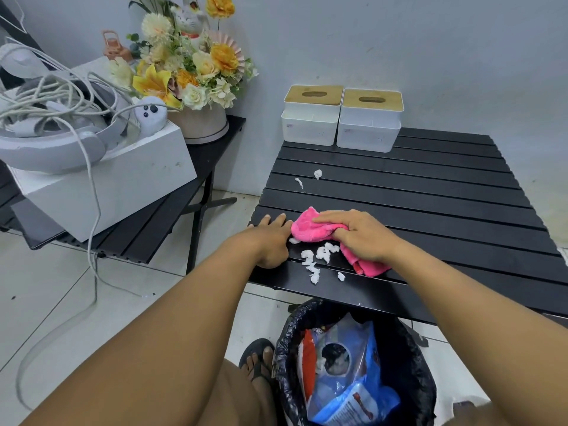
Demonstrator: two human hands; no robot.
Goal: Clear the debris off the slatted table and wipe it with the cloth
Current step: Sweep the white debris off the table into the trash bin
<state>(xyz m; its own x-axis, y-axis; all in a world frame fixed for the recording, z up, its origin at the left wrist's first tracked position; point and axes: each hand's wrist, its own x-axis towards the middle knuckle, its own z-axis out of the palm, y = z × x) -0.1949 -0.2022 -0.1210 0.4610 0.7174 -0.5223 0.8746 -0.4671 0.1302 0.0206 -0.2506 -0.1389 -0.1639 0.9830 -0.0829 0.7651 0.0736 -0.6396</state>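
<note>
Pink cloth [310, 229] lies bunched on the slatted table [430, 192] under our right hand [359, 235], whose fingers press it down. White debris [319, 259] sits between that cloth and the table's near edge, with two scraps [317, 173] farther back. Our left hand [270, 241] rests flat, fingers together, just left of the cloth.

Pale grey wall [399, 41], white tiled floor [55, 287]

One head-worn view looks forward and down, close over the slatted table [430, 186]; no second view.
</note>
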